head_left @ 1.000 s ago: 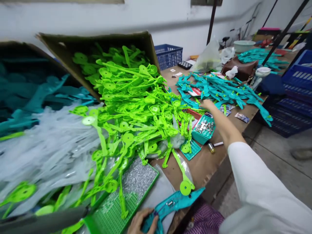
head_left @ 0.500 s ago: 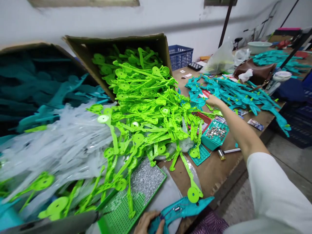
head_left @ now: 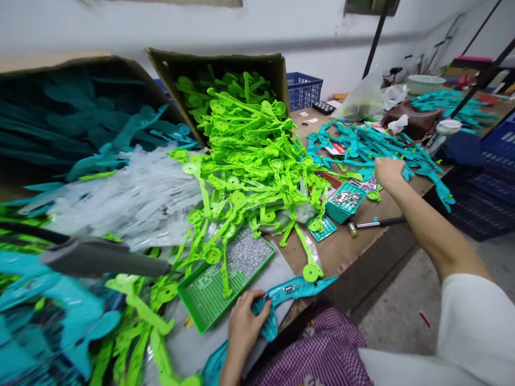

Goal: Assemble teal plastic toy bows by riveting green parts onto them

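Note:
My left hand (head_left: 246, 321) grips a teal plastic piece (head_left: 295, 289) near the front edge of the table; small metal parts show in its middle. My right hand (head_left: 388, 170) is stretched far out at the near side of a pile of teal pieces (head_left: 362, 145). Its fingers are curled, and whatever they may hold is hidden. Between the hands, a heap of lime-green pieces (head_left: 249, 155) spills from a cardboard box (head_left: 286, 80). One green piece (head_left: 310, 272) lies just beyond the teal one. A green tray (head_left: 205, 308) of small silver parts sits beside my left hand.
A teal basket (head_left: 340, 212) of metal discs stands by a hammer (head_left: 378, 223). A grey tool (head_left: 104, 257) juts in at the left, above teal pieces (head_left: 68, 305). Clear plastic bags (head_left: 132, 198) lie behind. A brown bag (head_left: 420, 120) is at the far right.
My right hand has moved right along the teal pile, away from the red-and-white card. The view has shifted, showing more of the left side and my lap. My left hand still grips the teal piece.

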Available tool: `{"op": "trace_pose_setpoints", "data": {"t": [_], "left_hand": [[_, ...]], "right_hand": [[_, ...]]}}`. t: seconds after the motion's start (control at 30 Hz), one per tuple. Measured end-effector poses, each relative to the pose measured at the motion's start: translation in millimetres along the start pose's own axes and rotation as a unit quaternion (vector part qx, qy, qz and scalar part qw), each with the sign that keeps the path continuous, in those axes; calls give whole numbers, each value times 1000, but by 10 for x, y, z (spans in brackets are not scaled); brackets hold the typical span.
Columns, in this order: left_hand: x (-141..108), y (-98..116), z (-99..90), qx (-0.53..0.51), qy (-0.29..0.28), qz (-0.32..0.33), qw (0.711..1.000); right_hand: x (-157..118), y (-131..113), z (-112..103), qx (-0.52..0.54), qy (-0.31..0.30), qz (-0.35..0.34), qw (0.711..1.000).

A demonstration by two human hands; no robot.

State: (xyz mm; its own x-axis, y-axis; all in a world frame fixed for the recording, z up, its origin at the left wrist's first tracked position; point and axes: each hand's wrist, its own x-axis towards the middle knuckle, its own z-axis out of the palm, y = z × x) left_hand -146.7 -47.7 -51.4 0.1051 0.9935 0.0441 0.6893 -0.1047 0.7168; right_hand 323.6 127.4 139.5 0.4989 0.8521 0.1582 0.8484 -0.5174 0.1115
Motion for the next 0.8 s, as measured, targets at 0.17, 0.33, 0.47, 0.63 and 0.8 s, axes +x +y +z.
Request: {"op": "trace_pose_setpoints", "data": {"t": [0.17,0.33,0.47,0.63,0.8], "left_hand": [[43,43,-32,-5,-25,-4,1000],[210,162,-125,22,-101,-32,994],[115,328,-104,67,-81,-53,993],[-256,554,168,142,115,-83,980],[-408,616,315,145,137,-84,976]], "right_hand": [[-270,527,84,43,-14,93,995],[-726,973,284,230,-26,120,965],[-1279,927,474,343,59,78,934],[-1960,617,692,506,120,-19,854],[-2314,299,838,540,0,-136,830]]}}
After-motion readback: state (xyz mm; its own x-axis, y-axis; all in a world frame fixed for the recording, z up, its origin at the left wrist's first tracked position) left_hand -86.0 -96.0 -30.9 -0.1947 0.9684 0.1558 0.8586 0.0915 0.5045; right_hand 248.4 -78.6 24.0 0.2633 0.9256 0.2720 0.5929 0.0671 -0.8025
